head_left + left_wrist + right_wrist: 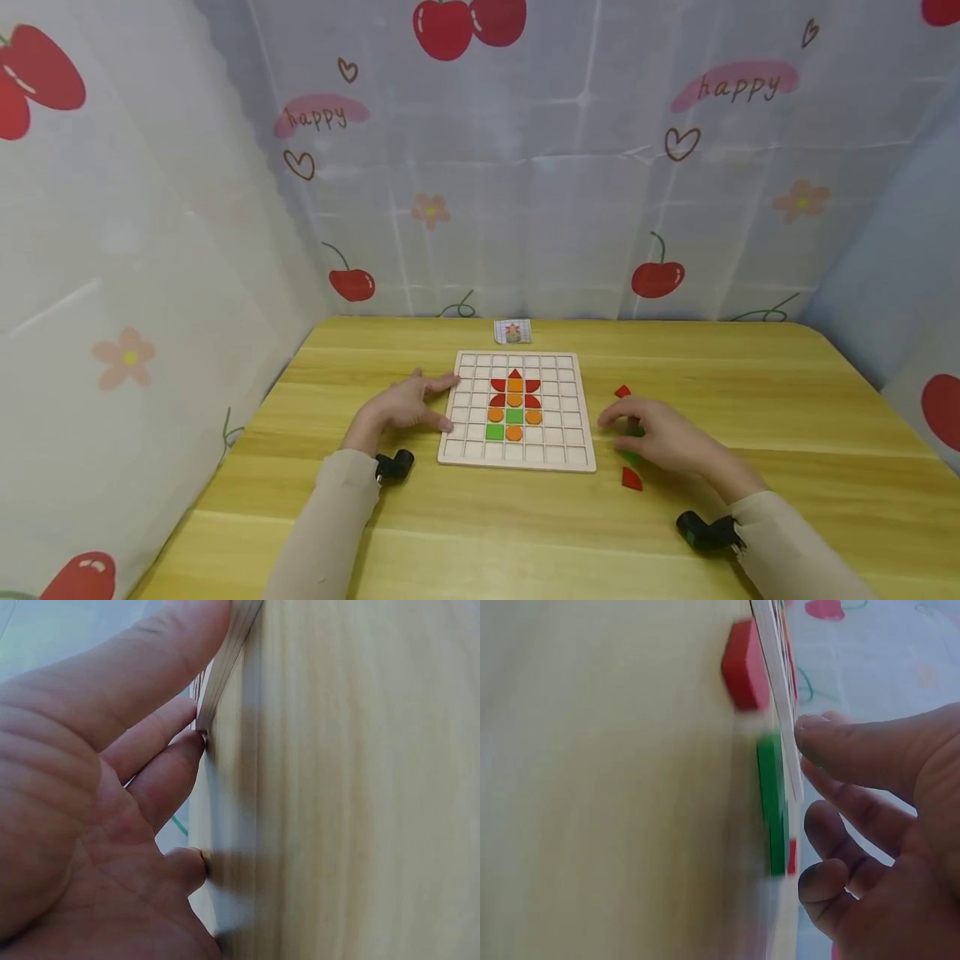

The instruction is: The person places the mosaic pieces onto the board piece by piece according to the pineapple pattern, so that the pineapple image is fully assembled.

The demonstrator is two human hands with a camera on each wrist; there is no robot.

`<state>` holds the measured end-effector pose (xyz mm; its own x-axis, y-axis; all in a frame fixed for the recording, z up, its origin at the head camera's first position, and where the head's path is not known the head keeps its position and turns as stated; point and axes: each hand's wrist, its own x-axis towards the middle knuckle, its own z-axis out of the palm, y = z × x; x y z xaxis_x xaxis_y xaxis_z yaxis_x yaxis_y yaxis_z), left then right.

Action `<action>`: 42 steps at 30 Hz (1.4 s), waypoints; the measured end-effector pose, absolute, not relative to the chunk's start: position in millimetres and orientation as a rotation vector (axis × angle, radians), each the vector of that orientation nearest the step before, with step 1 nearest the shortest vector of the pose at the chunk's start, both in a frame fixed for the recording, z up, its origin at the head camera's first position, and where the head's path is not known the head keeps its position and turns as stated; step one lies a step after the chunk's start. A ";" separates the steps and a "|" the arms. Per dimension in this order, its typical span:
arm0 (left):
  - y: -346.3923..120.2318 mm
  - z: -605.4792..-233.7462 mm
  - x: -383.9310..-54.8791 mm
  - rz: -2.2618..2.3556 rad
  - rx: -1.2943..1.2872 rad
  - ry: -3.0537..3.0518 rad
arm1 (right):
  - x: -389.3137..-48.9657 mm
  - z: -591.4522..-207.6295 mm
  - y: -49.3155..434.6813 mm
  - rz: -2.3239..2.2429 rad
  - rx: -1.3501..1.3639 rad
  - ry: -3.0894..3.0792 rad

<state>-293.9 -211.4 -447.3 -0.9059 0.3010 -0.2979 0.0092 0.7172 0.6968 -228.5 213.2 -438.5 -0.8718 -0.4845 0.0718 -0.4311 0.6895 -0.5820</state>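
Observation:
A pale wooden grid board lies on the table with red, orange and green pieces set in its squares. My left hand is at its left side, thumb and forefinger spread and touching the edge. In the left wrist view, the left hand's thumb overlaps the board's edge. To the right of the board, my right hand hovers over green pieces, fingers loosely bent, with nothing visibly held. Those green pieces are partly hidden by the hand in the head view. A red piece lies nearer me, another red piece beyond the hand.
A small picture card lies behind the board, close to the table's far edge. A curtain printed with cherries hangs behind the wooden table. Black wrist cameras are strapped at both sleeves.

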 end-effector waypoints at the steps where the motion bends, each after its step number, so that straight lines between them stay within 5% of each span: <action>1: -211.2 -447.0 -294.4 1.027 0.233 2.529 | -228.1 -438.4 217.4 -0.930 -0.762 2.809; 23: -209.4 -445.4 -295.0 1.036 0.249 2.524 | -233.0 -443.7 243.6 -0.943 -0.614 2.762; 42: -209.8 -444.6 -292.4 1.009 0.273 2.549 | -248.0 -431.6 160.3 -1.005 -0.693 2.665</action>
<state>-292.4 -209.8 -444.6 -0.9071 0.3148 -0.2792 0.0383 0.7226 0.6902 -248.0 160.3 -431.6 -0.8674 -0.4968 -0.0297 -0.3535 0.6571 -0.6658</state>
